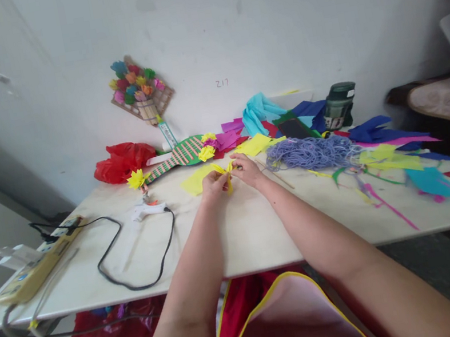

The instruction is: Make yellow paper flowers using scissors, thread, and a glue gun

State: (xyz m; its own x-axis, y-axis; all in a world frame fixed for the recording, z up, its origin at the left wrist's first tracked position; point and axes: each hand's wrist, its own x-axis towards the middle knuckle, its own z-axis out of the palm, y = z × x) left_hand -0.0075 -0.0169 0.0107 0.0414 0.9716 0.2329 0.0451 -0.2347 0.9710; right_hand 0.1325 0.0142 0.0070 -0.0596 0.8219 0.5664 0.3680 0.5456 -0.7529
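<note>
Both my hands meet over the middle of the white table, pinching a bunched piece of yellow crepe paper (228, 182) between them. My left hand (214, 184) grips its left side, and my right hand (246, 169) has fingers closed on its upper right. A flat yellow sheet (197, 180) lies just left of my left hand. Behind it rests a green guitar-shaped craft (187, 153) with striped sticks and yellow and purple paper flowers. A thin stick (281, 179) lies to the right of my right hand.
A white glue gun (147, 210) with a black cord lies left, near a yellow power strip (39, 265). To the right are a purple-blue string bundle (312, 153), coloured paper scraps (392, 157) and a dark green bottle (340, 106). A red plastic bag (123, 162) sits at the back left.
</note>
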